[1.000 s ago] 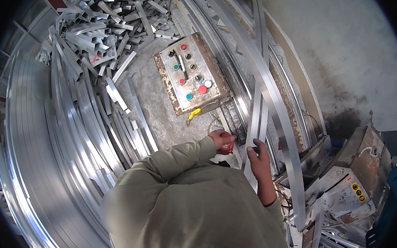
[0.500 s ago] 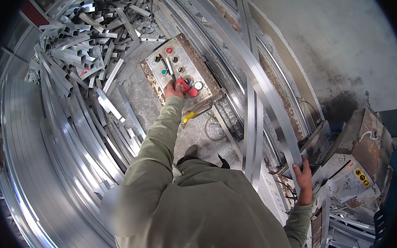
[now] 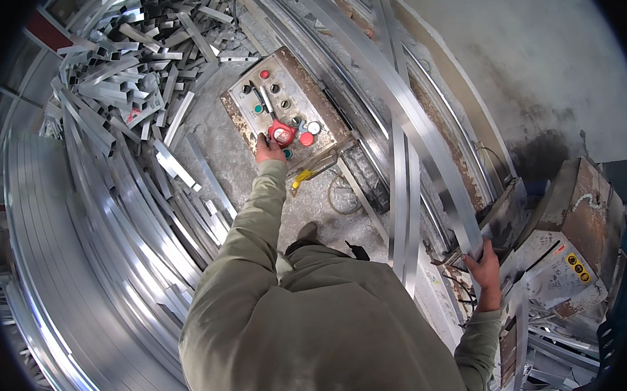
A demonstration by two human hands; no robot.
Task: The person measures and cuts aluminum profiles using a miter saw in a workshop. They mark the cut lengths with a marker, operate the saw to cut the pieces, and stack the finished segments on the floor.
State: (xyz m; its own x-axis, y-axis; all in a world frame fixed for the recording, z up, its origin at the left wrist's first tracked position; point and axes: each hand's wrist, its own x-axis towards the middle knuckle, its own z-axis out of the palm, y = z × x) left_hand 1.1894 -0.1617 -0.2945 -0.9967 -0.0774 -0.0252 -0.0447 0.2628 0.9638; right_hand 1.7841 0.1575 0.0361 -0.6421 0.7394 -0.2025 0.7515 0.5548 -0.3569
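Note:
My left hand [image 3: 270,150] is at the near-left edge of a worn control panel [image 3: 308,87], empty, its finger and thumb apart. Right beside its fingers a red tape measure [image 3: 281,132] lies on the panel, next to a red button [image 3: 306,138]. A green button [image 3: 287,154] shows by the thumb. On the other side, my right hand [image 3: 486,266] grips the near end of a long silver aluminium profile [image 3: 426,140], which runs away from me over the machine bed. The fingers under the profile are partly hidden.
Aluminium profiles [image 3: 64,264] are stacked along the left, with a heap of short offcuts [image 3: 124,85] beyond. A yellow-handled tool [image 3: 301,180] sits at the panel's near edge. A dirty machine housing [image 3: 561,251] stands at right, by the wall [image 3: 522,57].
My left hand has come off the tape measure and slid left, leaving it in full view on the panel. The right hand keeps its hold on the profile.

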